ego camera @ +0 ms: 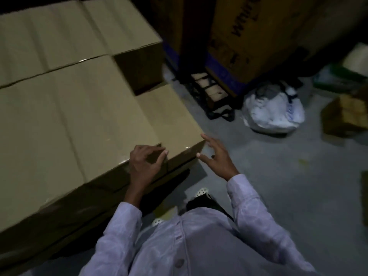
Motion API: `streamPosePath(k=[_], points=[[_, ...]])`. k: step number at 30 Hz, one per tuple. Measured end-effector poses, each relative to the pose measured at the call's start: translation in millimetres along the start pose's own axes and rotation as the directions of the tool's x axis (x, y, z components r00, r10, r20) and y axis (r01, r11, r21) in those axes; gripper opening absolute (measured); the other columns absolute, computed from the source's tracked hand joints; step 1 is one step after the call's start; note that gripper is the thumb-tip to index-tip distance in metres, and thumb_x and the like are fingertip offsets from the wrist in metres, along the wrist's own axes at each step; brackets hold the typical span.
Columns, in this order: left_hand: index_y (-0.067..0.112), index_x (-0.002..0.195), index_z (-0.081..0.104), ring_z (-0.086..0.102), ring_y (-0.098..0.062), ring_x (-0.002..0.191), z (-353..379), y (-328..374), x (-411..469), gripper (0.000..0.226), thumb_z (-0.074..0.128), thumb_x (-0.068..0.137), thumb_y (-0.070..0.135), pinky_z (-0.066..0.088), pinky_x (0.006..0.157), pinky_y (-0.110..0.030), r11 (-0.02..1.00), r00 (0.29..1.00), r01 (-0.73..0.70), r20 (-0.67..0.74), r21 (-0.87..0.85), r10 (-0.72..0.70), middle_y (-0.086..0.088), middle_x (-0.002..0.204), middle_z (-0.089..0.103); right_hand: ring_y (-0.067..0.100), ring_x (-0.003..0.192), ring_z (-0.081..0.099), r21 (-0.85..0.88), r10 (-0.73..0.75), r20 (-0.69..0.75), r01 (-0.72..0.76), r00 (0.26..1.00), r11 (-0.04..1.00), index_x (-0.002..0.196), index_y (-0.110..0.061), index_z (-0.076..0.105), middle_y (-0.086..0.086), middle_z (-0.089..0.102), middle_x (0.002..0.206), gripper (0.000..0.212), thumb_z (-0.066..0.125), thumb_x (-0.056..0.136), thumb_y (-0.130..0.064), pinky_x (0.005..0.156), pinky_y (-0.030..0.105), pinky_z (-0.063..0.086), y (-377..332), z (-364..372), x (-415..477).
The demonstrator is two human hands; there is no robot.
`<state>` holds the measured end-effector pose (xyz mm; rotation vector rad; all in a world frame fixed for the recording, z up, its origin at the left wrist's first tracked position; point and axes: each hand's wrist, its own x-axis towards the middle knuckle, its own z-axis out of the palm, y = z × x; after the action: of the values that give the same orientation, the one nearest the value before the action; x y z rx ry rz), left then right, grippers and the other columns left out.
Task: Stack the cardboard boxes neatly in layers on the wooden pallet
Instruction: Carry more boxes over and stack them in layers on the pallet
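Squaring the low corner box against the stack

The left hand (147,160) rests with bent fingers on the near edge of the low box (169,116), though blur hides whether it grips; the right hand (215,156) is wide, fingers spread and holding nothing, just beside that box's near right corner. The box sits a step lower than the cardboard stack (69,116) at its near right corner, and the pallet below is lost in shadow. I judge the box should be pushed flush from both faces, palms flat, with its edges lined up with its neighbours' seams. On the floor (278,186) to the right lie a white bag (272,112), a black crate (211,96) and a small brown box (346,114), crowding any step around that side, with printed cartons (249,36) behind
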<state>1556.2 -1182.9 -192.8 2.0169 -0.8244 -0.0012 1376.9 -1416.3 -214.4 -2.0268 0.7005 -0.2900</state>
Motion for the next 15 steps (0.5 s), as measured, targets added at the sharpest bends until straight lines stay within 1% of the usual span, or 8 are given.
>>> streamPosePath(k=[3,5,7,8,10,11,13,15], points=[[0.034,0.102,0.083,0.068,-0.006,0.1,48.6,36.6,18.4,0.012,0.084,0.092,0.041,0.055,0.089,-0.04,0.986,0.988,0.042,0.155,-0.162,-0.017,0.021,0.1,0.077,0.002,0.127,0.057,0.17,0.139,-0.168,-0.111,0.976,0.979,0.158,-0.035,0.05,-0.006,0.054,0.154,0.071,0.084,0.095,-0.03,0.103,0.033,0.052,26.5,-40.2,-29.0],[0.036,0.106,0.082,0.068,-0.004,0.105,87.2,72.9,30.0,0.014,0.083,0.093,0.041,0.053,0.091,-0.028,0.963,0.953,0.088,0.303,-0.253,-0.007,0.02,0.105,0.077,0.007,0.127,0.061,0.26,0.234,-0.277,-0.162,0.932,0.952,0.157,-0.035,0.051,-0.009,0.057,0.153,0.07,0.084,0.095,-0.029,0.102,0.031,0.055,42.7,-73.0,-46.1],[0.034,0.108,0.082,0.07,-0.003,0.101,133.4,104.0,38.2,0.017,0.083,0.092,0.041,0.051,0.088,-0.017,0.947,0.887,0.133,0.462,-0.293,0.018,0.016,0.104,0.078,0.011,0.124,0.064,0.329,0.315,-0.355,-0.198,0.88,0.924,0.155,-0.039,0.052,-0.01,0.06,0.149,0.068,0.083,0.095,-0.031,0.099,0.031,0.057,56.7,-105.1,-66.0],[0.032,0.107,0.083,0.072,-0.004,0.097,159.3,118.1,39.2,0.018,0.084,0.091,0.042,0.055,0.086,-0.02,0.941,0.839,0.158,0.543,-0.301,0.033,0.013,0.102,0.079,0.01,0.122,0.065,0.353,0.345,-0.398,-0.205,0.85,0.913,0.154,-0.039,0.053,-0.01,0.062,0.146,0.066,0.083,0.096,-0.03,0.098,0.03,0.058,65.7,-120.4,-78.2],[0.031,0.104,0.084,0.075,-0.01,0.09,210.3,139.3,42.6,0.019,0.087,0.089,0.042,0.062,0.084,-0.04,0.936,0.736,0.207,0.675,-0.286,0.043,0.011,0.096,0.081,0.01,0.117,0.067,0.37,0.371,-0.469,-0.203,0.801,0.907,0.152,-0.035,0.056,-0.009,0.065,0.141,0.062,0.082,0.097,-0.027,0.096,0.026,0.058,78.0,-146.4,-101.2],[0.031,0.102,0.084,0.076,-0.011,0.089,240.9,155.2,44.1,0.018,0.088,0.088,0.041,0.063,0.082,-0.045,0.939,0.684,0.193,0.725,-0.286,0.08,0.011,0.095,0.081,0.012,0.115,0.068,0.37,0.381,-0.512,-0.203,0.769,0.907,0.151,-0.033,0.057,-0.008,0.067,0.14,0.06,0.081,0.097,-0.025,0.094,0.024,0.058,88.6,-162.3,-115.5],[0.028,0.102,0.085,0.077,-0.011,0.089,295.5,186.6,38.7,0.017,0.089,0.088,0.037,0.064,0.083,-0.047,0.942,0.59,0.14,0.79,-0.304,0.167,0.012,0.095,0.081,0.015,0.113,0.069,0.382,0.424,-0.59,-0.224,0.687,0.896,0.148,-0.03,0.061,-0.006,0.068,0.138,0.054,0.081,0.098,-0.023,0.096,0.024,0.057,113.7,-186.7,-147.1],[0.026,0.104,0.085,0.077,-0.014,0.093,340.3,220.5,24.2,0.017,0.088,0.089,0.034,0.063,0.086,-0.045,0.931,0.498,0.139,0.836,-0.336,0.228,0.01,0.098,0.082,0.013,0.113,0.069,0.389,0.474,-0.679,-0.272,0.561,0.88,0.14,-0.029,0.068,-0.005,0.068,0.134,0.044,0.081,0.098,-0.024,0.101,0.03,0.057,138.5,-201.2,-183.6]])
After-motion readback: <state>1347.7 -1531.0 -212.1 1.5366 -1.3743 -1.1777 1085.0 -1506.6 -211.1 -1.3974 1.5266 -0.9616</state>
